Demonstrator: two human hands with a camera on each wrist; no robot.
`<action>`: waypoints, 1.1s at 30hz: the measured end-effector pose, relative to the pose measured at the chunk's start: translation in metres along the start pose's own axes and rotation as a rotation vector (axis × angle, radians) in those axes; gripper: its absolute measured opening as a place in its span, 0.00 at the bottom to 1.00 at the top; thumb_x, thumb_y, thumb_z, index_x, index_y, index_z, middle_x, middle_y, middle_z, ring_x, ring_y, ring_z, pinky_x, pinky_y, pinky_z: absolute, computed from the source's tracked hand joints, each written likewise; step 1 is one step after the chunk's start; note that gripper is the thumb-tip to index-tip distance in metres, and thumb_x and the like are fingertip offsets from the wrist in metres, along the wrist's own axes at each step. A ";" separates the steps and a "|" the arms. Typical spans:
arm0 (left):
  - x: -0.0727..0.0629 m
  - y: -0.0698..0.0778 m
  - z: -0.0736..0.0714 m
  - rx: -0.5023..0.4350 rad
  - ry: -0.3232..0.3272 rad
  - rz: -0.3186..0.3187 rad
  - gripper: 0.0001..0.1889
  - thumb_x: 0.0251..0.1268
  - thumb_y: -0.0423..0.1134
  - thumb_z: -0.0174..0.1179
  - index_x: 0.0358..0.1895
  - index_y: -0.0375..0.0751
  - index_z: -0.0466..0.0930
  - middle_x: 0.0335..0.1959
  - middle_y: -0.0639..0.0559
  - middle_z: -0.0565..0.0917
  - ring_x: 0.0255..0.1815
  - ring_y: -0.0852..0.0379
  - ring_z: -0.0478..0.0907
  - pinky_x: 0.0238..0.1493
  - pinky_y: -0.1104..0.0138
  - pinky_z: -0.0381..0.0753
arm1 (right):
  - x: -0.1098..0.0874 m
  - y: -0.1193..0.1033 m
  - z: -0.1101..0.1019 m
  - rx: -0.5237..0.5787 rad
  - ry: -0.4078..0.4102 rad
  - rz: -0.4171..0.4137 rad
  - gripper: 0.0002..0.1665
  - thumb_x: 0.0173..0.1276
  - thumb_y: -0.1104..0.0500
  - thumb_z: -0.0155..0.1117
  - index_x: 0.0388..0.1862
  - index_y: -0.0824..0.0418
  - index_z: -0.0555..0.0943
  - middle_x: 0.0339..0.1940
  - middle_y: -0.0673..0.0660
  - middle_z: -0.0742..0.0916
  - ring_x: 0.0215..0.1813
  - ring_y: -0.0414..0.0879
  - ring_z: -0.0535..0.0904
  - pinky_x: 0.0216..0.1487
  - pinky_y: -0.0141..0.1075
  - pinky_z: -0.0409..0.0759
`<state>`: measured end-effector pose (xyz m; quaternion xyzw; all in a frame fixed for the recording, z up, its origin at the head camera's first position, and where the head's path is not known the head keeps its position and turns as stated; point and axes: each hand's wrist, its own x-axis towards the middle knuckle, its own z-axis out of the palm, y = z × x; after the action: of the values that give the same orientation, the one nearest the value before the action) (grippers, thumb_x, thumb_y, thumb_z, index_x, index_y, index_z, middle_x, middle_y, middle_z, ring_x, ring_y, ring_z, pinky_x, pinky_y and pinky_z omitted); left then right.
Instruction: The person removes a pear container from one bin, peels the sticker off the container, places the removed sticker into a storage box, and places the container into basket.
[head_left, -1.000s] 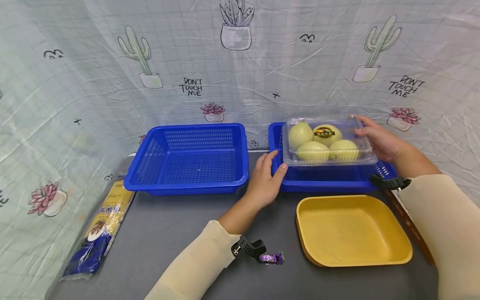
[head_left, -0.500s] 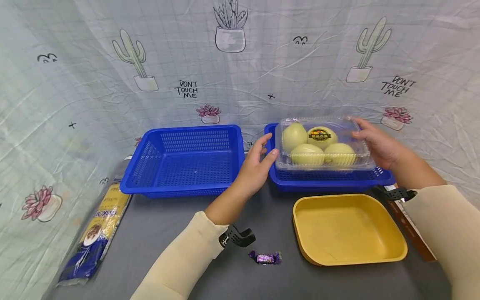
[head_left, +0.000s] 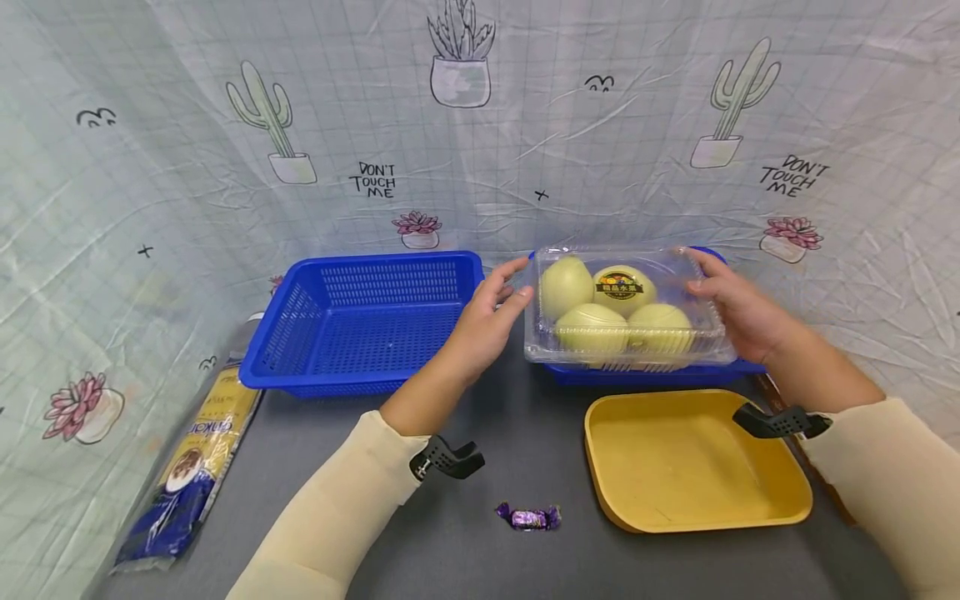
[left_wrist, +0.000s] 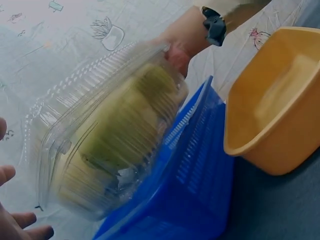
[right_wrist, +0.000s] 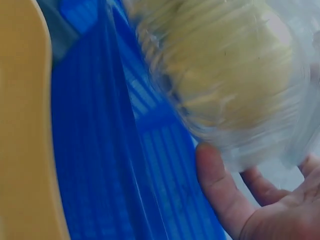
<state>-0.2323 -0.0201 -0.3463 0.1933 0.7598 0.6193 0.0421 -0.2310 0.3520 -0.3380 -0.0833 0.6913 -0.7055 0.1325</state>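
Note:
A clear plastic fruit box [head_left: 626, 308] with several pale yellow-green fruits and a dark label is held above the right blue basket [head_left: 652, 375]. My right hand [head_left: 750, 317] grips the box by its right end; in the right wrist view the hand's thumb [right_wrist: 215, 175] lies against the plastic. My left hand [head_left: 483, 325] is beside the box's left end, fingers spread. A gap shows between the left fingers [left_wrist: 22, 220] and the box [left_wrist: 115, 130] in the left wrist view. The box covers most of the right basket.
Left of the box stands another blue basket [head_left: 375, 333]. In front of the right basket is a yellow tray [head_left: 697, 458]. A purple-wrapped candy [head_left: 529, 517] lies near the front. A blue-and-gold packet [head_left: 195, 458] is at the left; a brown strip [head_left: 832, 492] is partly hidden by the right arm.
The right hand has brought the fruit box left and a little toward the person. The left hand has shifted left, staying beside the box's left end.

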 end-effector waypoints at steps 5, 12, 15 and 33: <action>-0.005 0.007 -0.013 -0.017 -0.007 0.015 0.28 0.86 0.50 0.52 0.84 0.56 0.63 0.86 0.54 0.55 0.85 0.40 0.55 0.77 0.37 0.62 | -0.005 -0.004 0.025 0.050 -0.026 -0.001 0.29 0.86 0.55 0.50 0.81 0.38 0.60 0.64 0.46 0.82 0.54 0.45 0.86 0.50 0.42 0.89; -0.013 0.017 -0.033 -0.040 -0.017 0.020 0.28 0.85 0.48 0.53 0.83 0.55 0.65 0.86 0.57 0.56 0.85 0.42 0.55 0.79 0.39 0.58 | -0.012 -0.007 0.055 -0.011 -0.011 0.002 0.33 0.84 0.53 0.52 0.83 0.39 0.57 0.68 0.48 0.77 0.58 0.45 0.84 0.52 0.42 0.88; -0.019 0.021 -0.041 -0.022 -0.032 0.014 0.28 0.85 0.49 0.55 0.82 0.58 0.65 0.86 0.57 0.55 0.85 0.44 0.54 0.79 0.40 0.59 | -0.016 -0.006 0.068 -0.010 -0.009 0.007 0.34 0.84 0.54 0.52 0.84 0.40 0.56 0.69 0.50 0.76 0.58 0.46 0.84 0.53 0.41 0.88; -0.065 0.025 -0.088 0.093 0.011 -0.016 0.27 0.84 0.45 0.58 0.80 0.54 0.68 0.83 0.53 0.63 0.85 0.45 0.55 0.78 0.35 0.56 | -0.021 0.016 0.146 0.019 -0.058 -0.023 0.47 0.78 0.58 0.56 0.89 0.51 0.48 0.73 0.68 0.66 0.60 0.52 0.79 0.53 0.44 0.87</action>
<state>-0.1934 -0.1201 -0.3140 0.1856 0.7895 0.5840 0.0341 -0.1661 0.2186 -0.3482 -0.1102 0.6795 -0.7107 0.1451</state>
